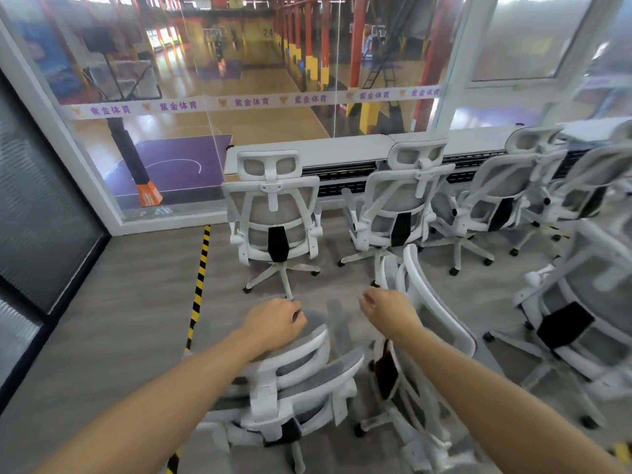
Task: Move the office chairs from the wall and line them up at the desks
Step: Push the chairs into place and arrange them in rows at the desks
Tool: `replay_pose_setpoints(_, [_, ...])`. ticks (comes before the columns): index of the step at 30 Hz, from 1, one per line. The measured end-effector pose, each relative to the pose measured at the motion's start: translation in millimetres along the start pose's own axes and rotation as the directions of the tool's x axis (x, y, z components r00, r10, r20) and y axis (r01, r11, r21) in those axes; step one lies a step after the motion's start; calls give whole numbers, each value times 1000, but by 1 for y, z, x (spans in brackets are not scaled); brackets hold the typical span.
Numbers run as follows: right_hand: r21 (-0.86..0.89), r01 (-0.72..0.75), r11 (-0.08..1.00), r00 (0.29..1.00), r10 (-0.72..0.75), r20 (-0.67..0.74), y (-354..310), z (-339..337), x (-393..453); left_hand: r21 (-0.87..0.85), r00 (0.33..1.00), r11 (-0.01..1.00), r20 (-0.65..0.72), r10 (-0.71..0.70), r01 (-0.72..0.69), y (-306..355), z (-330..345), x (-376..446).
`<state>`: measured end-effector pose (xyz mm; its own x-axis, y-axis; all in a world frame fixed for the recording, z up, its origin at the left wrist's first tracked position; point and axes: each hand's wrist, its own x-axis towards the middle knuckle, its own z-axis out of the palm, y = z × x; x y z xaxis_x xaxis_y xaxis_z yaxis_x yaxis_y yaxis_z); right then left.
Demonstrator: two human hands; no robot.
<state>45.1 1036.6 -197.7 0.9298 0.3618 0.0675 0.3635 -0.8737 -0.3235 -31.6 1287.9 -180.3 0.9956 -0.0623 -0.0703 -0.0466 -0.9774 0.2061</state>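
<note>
Nearest chair (301,381) sits under your arms, w/ a second chair (420,336) touching its right. Left hand (273,323) & right hand (386,309) curled, gripping nothing. Push blind & castors may snag, bumping the chair at the desk (277,213).

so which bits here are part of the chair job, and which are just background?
Job:
- left hand and right hand, over the near chair
- second near chair
- chairs already at the desks
- desks

Background:
- hazard tape on the floor
- glass wall, basketball court behind it
- hoop stand
</note>
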Motion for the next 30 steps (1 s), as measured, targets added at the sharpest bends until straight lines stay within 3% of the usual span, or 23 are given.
replay_pose_setpoints(5, [-27, -183, 983, 979, 180, -99, 81, -31, -12, 25, 990, 990, 3, 138, -138, 65, 16, 55])
replay_pose_setpoints(10, [71, -236, 969, 894, 245, -374, 124, -24, -27, 6, 975, 977, -55, 213, -213, 126, 29, 107])
replay_pose_setpoints(13, [204, -351, 914, 863, 401, -309, 120, -10, -16, -17, 957, 963, -116, 267, -270, 157, 32, 134])
replay_pose_setpoints(15, [196, -442, 875, 852, 478, -214, 118, 1, -8, -15, 935, 945, -152, 321, -327, 171, 35, 154])
replay_pose_setpoints(20, [35, -490, 871, 833, 480, -277, 124, 18, 7, 2, 815, 834, -209, 540, -552, 190, 49, 223])
replay_pose_setpoints(26, [-39, -562, 826, 750, 488, -446, 140, 20, 9, 175, 701, 679, 145, 698, -712, 204, 69, 314])
replay_pose_setpoints(30, [-90, -555, 827, 740, 442, -507, 153, 20, 19, 93, 598, 594, 27, 801, -799, 200, 81, 338])
